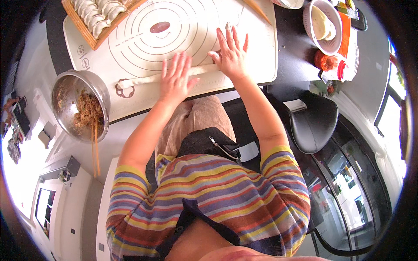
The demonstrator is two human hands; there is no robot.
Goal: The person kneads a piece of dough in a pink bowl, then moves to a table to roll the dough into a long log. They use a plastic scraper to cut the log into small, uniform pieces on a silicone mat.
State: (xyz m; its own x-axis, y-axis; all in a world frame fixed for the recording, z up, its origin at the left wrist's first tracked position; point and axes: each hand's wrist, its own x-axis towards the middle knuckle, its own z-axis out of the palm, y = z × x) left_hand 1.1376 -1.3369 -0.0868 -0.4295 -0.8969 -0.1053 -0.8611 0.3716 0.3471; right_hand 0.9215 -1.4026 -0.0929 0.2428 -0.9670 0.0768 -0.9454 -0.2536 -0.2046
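A long rope of white dough (pixel 147 80) lies across the printed pastry mat (pixel 98 65), near its front edge. My left hand (pixel 176 78) rests flat over the middle of the rope, palm down, its fingers pointing away from me. Over the rope's right end lies my right hand (pixel 232 57), palm down with the fingers spread, hiding that end. The rope's left end shows over a dark paw-shaped print. Neither hand is closed around the dough.
A steel bowl (pixel 106 94) of filling with chopsticks (pixel 94 146) stands left. Behind it is a wooden tray (pixel 94 40) of dumplings (pixel 98 19). A rolling pin (pixel 258 12) lies at the back. Right, a white colander (pixel 338 32) holds dough (pixel 320 23), near a red-lidded jar (pixel 343 70).
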